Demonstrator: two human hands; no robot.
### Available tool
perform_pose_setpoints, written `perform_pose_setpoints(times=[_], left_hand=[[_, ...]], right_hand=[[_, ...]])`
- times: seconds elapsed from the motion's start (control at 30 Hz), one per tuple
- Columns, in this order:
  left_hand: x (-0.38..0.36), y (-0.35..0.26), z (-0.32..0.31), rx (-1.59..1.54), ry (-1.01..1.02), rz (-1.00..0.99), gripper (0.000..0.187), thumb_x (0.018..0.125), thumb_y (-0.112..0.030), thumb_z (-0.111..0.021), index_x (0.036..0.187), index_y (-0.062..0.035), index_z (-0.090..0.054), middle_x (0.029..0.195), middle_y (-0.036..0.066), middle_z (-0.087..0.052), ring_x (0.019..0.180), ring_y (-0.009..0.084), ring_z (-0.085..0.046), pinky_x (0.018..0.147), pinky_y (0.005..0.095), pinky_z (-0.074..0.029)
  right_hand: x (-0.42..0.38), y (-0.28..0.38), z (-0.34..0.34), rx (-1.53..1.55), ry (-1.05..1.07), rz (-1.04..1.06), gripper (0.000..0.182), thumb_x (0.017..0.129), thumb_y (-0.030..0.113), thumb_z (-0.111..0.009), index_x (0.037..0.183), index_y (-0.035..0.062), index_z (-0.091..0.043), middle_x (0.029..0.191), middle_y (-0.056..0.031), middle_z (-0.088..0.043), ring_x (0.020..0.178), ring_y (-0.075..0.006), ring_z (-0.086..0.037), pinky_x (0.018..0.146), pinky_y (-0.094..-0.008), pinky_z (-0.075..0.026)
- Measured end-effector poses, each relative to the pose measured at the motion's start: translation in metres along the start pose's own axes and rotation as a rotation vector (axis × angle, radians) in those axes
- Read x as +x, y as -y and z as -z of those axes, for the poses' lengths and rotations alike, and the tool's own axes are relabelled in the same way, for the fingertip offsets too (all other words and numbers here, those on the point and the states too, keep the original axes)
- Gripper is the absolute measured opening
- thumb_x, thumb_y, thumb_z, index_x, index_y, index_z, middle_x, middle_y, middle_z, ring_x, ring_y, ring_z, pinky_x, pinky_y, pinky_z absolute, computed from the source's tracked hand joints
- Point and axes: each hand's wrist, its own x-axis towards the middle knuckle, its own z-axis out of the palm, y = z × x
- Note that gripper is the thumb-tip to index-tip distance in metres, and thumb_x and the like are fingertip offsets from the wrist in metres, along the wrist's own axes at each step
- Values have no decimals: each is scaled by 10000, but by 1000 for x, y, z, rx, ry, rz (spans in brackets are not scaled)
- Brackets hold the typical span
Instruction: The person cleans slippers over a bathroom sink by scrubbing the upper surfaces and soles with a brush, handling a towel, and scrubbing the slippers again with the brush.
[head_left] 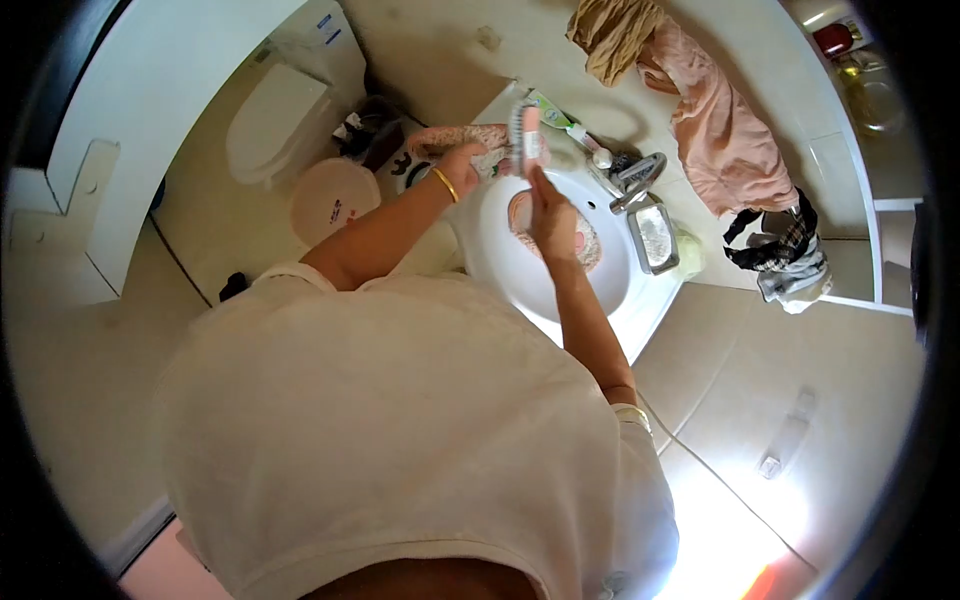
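Note:
My left hand (463, 168), at the upper left rim of the white washbasin (490, 262), is closed round a pink, fuzzy-looking slipper (455, 137). Closed on the handle of a scrubbing brush (530, 135) is my right hand (556, 225), over the basin. The brush stands upright in this view, its pale bristles turned left toward the slipper and overlapping its end. Beneath my right hand a second pink slipper (588, 250) lies in the basin, partly covered by the hand.
A chrome faucet (640, 182) and a grey soap dish (655, 238) with white contents edge the basin at right. A toothpaste tube (550, 112) lies behind it. Left are a pink basin (335, 198) and a toilet (275, 125). Pink cloth (725, 130) hangs at upper right.

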Motion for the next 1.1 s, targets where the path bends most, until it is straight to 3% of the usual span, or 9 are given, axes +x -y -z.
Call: perform_pose_setpoints(times=[0.07,0.33,0.47,0.5,0.67,0.8,0.93,1.0,1.1], left_hand=[[6,-25,-22,-721,24,329,273,859,-205,-511,1071,-34,-532,1057,97,-588,994,270,-559,913,388,-443],[-8,-10,-32,-468,-215,395,320,841,-121,-463,1125,22,-500,1122,143,-568,1043,287,-539,956,382,-400],[-25,-39,-43,-498,-85,267,240,861,-106,-456,1036,24,-556,1074,107,-590,966,232,-576,863,355,-458],[-21,-24,-34,-411,-96,229,236,872,-119,-467,1036,17,-567,1052,92,-599,922,199,-584,831,345,-469],[-50,-39,-42,-139,-135,253,242,877,-182,-504,1028,-10,-583,969,47,-596,830,144,-557,756,280,-447],[-96,-125,-99,77,55,165,287,883,-233,-498,1065,-27,-580,1005,22,-589,814,117,-521,719,272,-425],[-58,-65,-60,485,209,-116,285,889,-227,-488,1099,-54,-571,1022,36,-594,898,133,-531,792,300,-433],[-42,-47,-41,728,248,-283,283,888,-224,-489,1097,-52,-574,1018,49,-599,928,148,-546,816,315,-443],[-33,-36,-30,1050,234,-396,307,880,-255,-499,1089,-46,-583,999,59,-603,915,158,-552,799,322,-451]], right_hand=[[-9,28,2,-160,177,108,344,878,127,-509,1219,90,-526,788,-208,-623,727,-370,-606,614,-418,-467],[2,-4,33,-383,324,-496,430,877,136,-427,1305,166,-391,949,-238,-611,876,-382,-599,756,-436,-474],[-8,-1,11,-258,84,237,389,911,182,-386,1295,149,-440,901,-228,-623,875,-406,-588,745,-463,-451],[-11,52,23,-322,408,-68,403,894,133,-391,1295,142,-433,914,-249,-612,890,-419,-578,737,-467,-455],[-4,-3,37,-201,291,-285,368,936,284,-370,1225,111,-520,924,-260,-607,837,-401,-601,671,-430,-479],[-23,51,41,-207,288,51,354,916,228,-437,1247,116,-495,901,-254,-603,835,-390,-606,649,-449,-461],[-17,6,38,-216,157,334,441,877,171,-501,1300,89,-404,910,-221,-625,780,-396,-608,627,-425,-480],[-14,30,65,98,299,-188,353,906,154,-463,1233,26,-500,1038,-211,-606,892,-382,-600,702,-397,-492],[-37,61,56,-105,273,194,344,921,156,-443,1241,44,-501,1063,-213,-591,898,-370,-600,661,-386,-487]])
